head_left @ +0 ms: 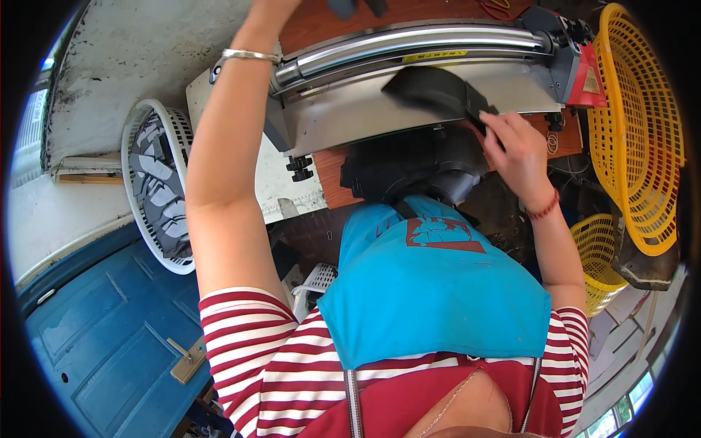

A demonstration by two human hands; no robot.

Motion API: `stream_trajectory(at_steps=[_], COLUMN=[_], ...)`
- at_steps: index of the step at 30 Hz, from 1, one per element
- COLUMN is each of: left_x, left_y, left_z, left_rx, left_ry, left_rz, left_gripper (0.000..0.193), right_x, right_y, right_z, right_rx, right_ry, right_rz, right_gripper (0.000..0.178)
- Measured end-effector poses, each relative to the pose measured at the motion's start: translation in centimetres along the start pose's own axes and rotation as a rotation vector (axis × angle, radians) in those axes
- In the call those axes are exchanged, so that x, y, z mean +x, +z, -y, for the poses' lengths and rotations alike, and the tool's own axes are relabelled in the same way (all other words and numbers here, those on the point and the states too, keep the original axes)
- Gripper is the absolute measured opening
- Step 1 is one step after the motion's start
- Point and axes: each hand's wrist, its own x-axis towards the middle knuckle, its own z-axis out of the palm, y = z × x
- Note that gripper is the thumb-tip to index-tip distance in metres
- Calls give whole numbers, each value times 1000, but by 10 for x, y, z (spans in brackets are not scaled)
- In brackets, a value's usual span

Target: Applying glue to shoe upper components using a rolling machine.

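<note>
1. looking down, we see our right hand (515,146) gripping the end of a dark, curved moulded piece (437,93), fingers closed on its near right tip.
2. that dark piece lies on the sloped metal plate (350,117) of a machine, just below its long shiny roller (416,45).
3. our left arm stretches up past the roller's left end; a silver bracelet (248,55) circles the wrist, and the left hand (274,6) is cut off by the top edge, so we cannot tell whether its fingers are apart or closed.
4. the machine sits on a reddish-brown desk (330,171), with a red housing (588,77) at its right end.
5. a dark bulky part (409,164) of the machine hangs under the plate, right above our blue apron (431,292).
6. a white basket (157,182) holding grey and dark flat pieces stands to our left, beside the desk.
7. a large yellow basket (639,139) stands on edge to the right, and a smaller yellow basket (599,263) sits lower, near our right elbow.
8. a blue door panel (109,328) lies at the lower left.
</note>
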Motion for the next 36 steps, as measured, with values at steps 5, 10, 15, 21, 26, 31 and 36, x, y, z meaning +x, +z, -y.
stream_trajectory(at_steps=[5,10,15,21,26,31,36], left_x=[-16,-13,-3,20,31,21,-1], left_y=[67,72,69,36,3,-16,16], left_z=[111,77,63,38,-1,-27,46], left_rx=[453,451,277,-156,-200,-268,415], left_ry=[371,-64,-51,-436,-461,-251,550], left_rz=[420,556,405,66,-21,-85,77], left_gripper=[24,24,22,14,16,45,24], right_x=[29,-5,-53,-66,-70,-45,-20], right_y=[50,62,110,131,131,71,-4], right_z=[-14,8,18,7,2,19,26], right_rx=[-6,247,117,205,254,419,299], right_ry=[8,-267,-279,-304,-298,-216,-87], right_rz=[8,129,396,379,398,257,45], right_gripper=[21,35,36,21,16,20,22])
